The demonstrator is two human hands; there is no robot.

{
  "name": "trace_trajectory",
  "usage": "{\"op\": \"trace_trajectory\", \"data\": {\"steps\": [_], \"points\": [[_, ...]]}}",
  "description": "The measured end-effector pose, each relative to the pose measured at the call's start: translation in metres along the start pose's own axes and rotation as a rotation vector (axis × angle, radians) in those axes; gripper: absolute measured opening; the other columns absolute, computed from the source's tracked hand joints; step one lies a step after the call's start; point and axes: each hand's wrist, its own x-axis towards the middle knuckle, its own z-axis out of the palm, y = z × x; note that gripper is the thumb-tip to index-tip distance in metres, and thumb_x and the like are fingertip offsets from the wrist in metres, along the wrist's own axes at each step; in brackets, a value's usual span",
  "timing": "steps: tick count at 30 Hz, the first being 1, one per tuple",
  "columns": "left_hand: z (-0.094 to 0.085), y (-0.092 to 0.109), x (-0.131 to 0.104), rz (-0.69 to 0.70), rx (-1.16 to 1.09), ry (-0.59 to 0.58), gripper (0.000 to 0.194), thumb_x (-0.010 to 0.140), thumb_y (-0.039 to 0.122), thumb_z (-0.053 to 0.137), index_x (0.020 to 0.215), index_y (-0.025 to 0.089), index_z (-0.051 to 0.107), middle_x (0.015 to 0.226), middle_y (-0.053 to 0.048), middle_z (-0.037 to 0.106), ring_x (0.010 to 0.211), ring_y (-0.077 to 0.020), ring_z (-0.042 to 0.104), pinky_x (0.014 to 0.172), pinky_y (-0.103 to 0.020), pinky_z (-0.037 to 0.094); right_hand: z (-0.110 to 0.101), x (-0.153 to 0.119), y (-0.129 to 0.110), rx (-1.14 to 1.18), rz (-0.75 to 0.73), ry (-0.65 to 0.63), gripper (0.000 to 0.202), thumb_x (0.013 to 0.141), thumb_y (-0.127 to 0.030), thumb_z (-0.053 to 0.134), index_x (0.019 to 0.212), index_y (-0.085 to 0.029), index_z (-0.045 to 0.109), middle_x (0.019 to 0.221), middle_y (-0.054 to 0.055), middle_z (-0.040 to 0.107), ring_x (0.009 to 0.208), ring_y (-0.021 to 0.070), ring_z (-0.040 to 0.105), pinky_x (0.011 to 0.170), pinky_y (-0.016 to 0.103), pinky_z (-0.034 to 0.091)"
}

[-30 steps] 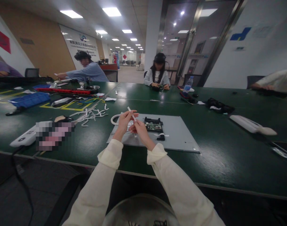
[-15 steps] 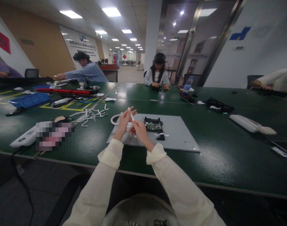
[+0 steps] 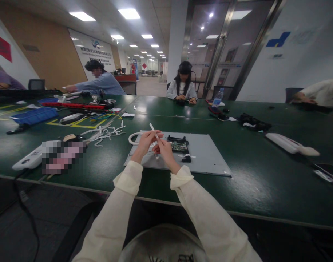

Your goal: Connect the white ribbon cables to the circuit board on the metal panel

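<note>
A narrow white strip point(image 3: 151, 127) sticks up at a slant between my two hands, just above a flat grey panel point(image 3: 210, 154). My left hand point(image 3: 145, 142) is closed, its fingers bent over the strip's lower part. Fingers pinched, my right hand point(image 3: 166, 151) grips the strip from the other side; the strip's lower end is hidden. Behind the right hand, a green circuit board point(image 3: 178, 146) in a black frame lies on the panel. A small black part point(image 3: 186, 158) with white tape rests in front of it. Left of my hands is a white ring-shaped piece point(image 3: 131, 139), partly covered.
Loose white strips point(image 3: 107, 133) lie left of the panel. Farther left are a blue tray point(image 3: 35, 115) and a white power bank-like device point(image 3: 32, 157). A water bottle point(image 3: 217, 98) stands at the back. Another white device point(image 3: 285, 142) lies right. Co-workers sit around the green table point(image 3: 253, 189).
My left fingers have bent down from a more upright pose, and the hands have come closer together. More of the strip now projects above the fingers, tilting up to the left.
</note>
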Motion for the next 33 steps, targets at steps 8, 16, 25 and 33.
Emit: {"op": "trace_trajectory", "data": {"steps": [8, 16, 25, 33], "points": [[-0.001, -0.001, -0.001, 0.120, 0.119, 0.045, 0.035, 0.075, 0.044, 0.059, 0.089, 0.013, 0.067, 0.088, -0.012, 0.069, 0.076, -0.0191, 0.064, 0.063, -0.025, 0.047, 0.004, 0.001, 0.002, 0.029, 0.015, -0.051, 0.029, 0.083, -0.042, 0.042, 0.097, -0.017, 0.050, 0.053, -0.002, 0.060, 0.039, 0.0083, 0.053, 0.039, 0.015, 0.038], [-0.008, -0.007, 0.006, 0.118, 0.073, 0.087, 0.032, 0.074, 0.041, 0.059, 0.086, 0.012, 0.067, 0.084, -0.010, 0.070, 0.060, -0.0127, 0.060, 0.051, -0.020, 0.041, -0.002, 0.001, 0.001, -0.096, 0.041, -0.101, 0.027, 0.078, -0.040, 0.050, 0.086, -0.015, 0.055, 0.057, 0.000, 0.060, 0.046, 0.0095, 0.056, 0.043, 0.018, 0.041], [0.001, -0.003, -0.002, 0.058, 0.106, 0.026, 0.040, 0.076, 0.044, 0.057, 0.100, 0.013, 0.065, 0.090, -0.012, 0.069, 0.082, -0.0216, 0.065, 0.061, -0.023, 0.047, -0.004, 0.002, 0.005, -0.175, -0.110, -0.026, 0.036, 0.082, -0.045, 0.041, 0.075, -0.014, 0.059, 0.042, -0.003, 0.051, 0.034, 0.0075, 0.044, 0.037, 0.017, 0.035], [-0.017, -0.003, 0.011, 0.064, -0.178, 0.385, 0.047, 0.083, 0.049, 0.045, 0.111, 0.013, 0.056, 0.077, -0.009, 0.069, 0.076, -0.0184, 0.067, 0.073, -0.029, 0.050, 0.004, -0.010, -0.005, -0.189, -0.160, -0.030, 0.032, 0.082, -0.038, 0.040, 0.078, -0.014, 0.061, 0.037, -0.005, 0.046, 0.031, 0.0068, 0.040, 0.035, 0.016, 0.031]]}}
